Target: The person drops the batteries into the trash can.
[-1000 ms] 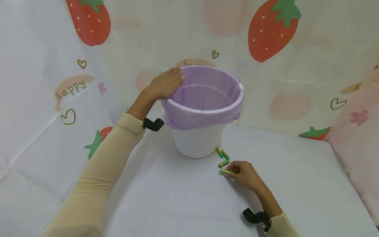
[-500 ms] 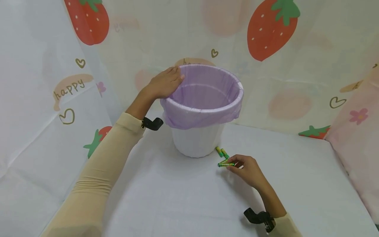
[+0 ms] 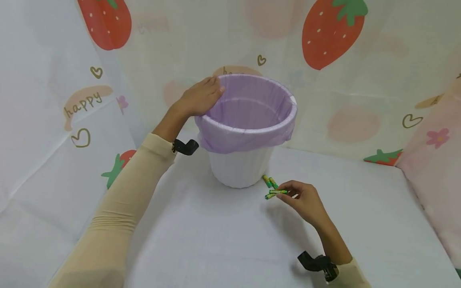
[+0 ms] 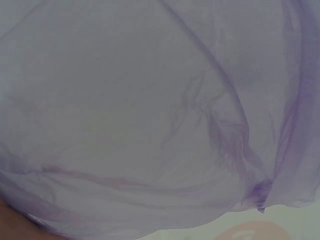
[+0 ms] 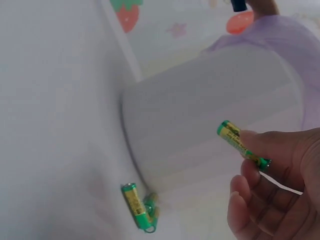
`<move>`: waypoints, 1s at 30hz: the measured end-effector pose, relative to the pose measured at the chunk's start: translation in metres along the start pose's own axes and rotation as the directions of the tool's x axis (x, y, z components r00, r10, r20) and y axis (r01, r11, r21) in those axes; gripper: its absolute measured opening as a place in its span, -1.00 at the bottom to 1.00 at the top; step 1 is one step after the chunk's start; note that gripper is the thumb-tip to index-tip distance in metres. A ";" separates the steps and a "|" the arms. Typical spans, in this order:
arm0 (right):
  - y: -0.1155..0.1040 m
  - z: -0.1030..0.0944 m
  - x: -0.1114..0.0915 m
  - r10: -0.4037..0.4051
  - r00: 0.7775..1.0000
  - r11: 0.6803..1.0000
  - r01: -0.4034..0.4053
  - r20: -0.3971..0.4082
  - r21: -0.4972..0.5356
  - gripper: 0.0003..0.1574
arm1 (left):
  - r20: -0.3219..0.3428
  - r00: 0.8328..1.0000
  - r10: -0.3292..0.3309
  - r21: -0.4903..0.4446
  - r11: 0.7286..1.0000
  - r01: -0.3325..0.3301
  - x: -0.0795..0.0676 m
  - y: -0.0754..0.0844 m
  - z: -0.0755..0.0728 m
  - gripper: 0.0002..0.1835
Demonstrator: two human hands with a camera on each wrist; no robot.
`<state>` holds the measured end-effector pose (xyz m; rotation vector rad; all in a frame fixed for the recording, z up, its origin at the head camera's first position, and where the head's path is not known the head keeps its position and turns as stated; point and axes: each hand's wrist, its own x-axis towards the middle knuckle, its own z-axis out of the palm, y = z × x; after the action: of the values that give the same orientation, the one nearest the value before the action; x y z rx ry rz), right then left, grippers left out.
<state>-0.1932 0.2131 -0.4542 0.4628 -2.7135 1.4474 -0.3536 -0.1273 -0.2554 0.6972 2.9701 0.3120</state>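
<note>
A white trash can (image 3: 241, 168) lined with a purple bag (image 3: 248, 140) stands upright on the table. My left hand (image 3: 201, 96) grips its left rim, thumb at the inner side; the left wrist view is filled by the bag close up. My right hand (image 3: 302, 200) pinches a green and yellow battery (image 5: 240, 143) between thumb and fingers, raised off the table to the right of the can. Beneath it on the cloth lies another battery (image 5: 136, 206). Two more batteries (image 3: 267, 181) lie by the can's base, blurred and overlapping in the right wrist view.
The table is covered with a white cloth (image 3: 201, 240). Behind it hangs a backdrop (image 3: 360, 92) printed with strawberries and hearts, with a white side panel (image 3: 39, 160) at the left and a pink one (image 3: 435, 180) at the right.
The right hand has lifted the pinched battery off the cloth and moved slightly away from me, over another battery. My left hand has stayed on the can's rim.
</note>
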 end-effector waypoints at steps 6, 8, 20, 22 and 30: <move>-0.011 -0.005 -0.005 -0.035 0.999 0.999 0.035 -0.032 -0.002 -0.84 | 0.007 1.000 -0.005 0.006 1.000 0.005 -0.001 -0.001 0.001 -0.27; -0.013 -0.007 -0.005 -0.036 0.998 0.999 0.036 -0.049 -0.004 -0.84 | 0.007 1.000 -0.006 0.010 1.000 0.006 -0.001 -0.001 0.001 -0.27; -0.030 -0.019 -0.003 -0.086 0.990 0.996 0.083 -0.112 -0.034 -0.84 | 0.002 1.000 -0.008 0.001 1.000 0.008 0.000 -0.003 0.001 -0.27; -0.036 -0.023 -0.003 -0.098 0.988 0.995 0.093 -0.118 -0.041 -0.84 | 0.002 1.000 -0.009 0.001 1.000 0.009 0.000 -0.003 0.001 -0.27; -0.061 -0.041 0.001 -0.192 0.971 0.980 0.182 -0.140 -0.080 -0.82 | 0.007 1.000 -0.008 -0.006 1.000 0.008 -0.001 -0.002 -0.001 -0.27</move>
<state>-0.1823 0.2145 -0.3810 0.5667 -2.5176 1.2860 -0.3538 -0.1291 -0.2547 0.6842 2.9630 0.3166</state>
